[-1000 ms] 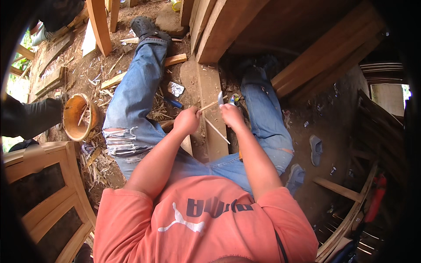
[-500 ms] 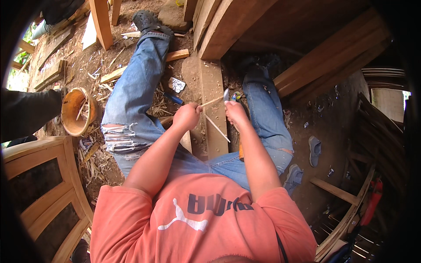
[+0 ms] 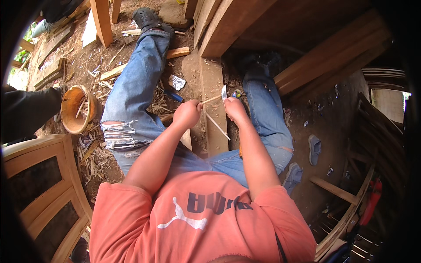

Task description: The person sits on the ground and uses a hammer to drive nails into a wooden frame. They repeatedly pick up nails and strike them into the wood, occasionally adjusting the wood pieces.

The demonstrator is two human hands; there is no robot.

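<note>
My left hand [image 3: 187,114] is closed around a thin wooden stick [image 3: 212,100], whose pale free end points right, toward the knife. In my right hand [image 3: 235,109] is a knife [image 3: 224,92], its short silver blade pointing up beside the stick's end. I cannot tell whether the blade touches the wood. A second pale stick [image 3: 217,126] slants over the wooden plank [image 3: 212,79] between my legs. The knife's handle is hidden in my fist.
A worn orange-brown bucket [image 3: 75,118] stands at left, near another person's dark-clothed limb [image 3: 30,111]. A slatted wooden furniture frame [image 3: 66,175] is at lower left. Heavy timber [image 3: 237,26] rises ahead. Wood shavings [image 3: 94,160] litter the dirt floor. Blue-grey shoes [image 3: 314,150] lie right.
My right hand has shifted slightly left and up, and the knife blade now leans more to the left. My left hand stays almost where it was, still gripping the stick.
</note>
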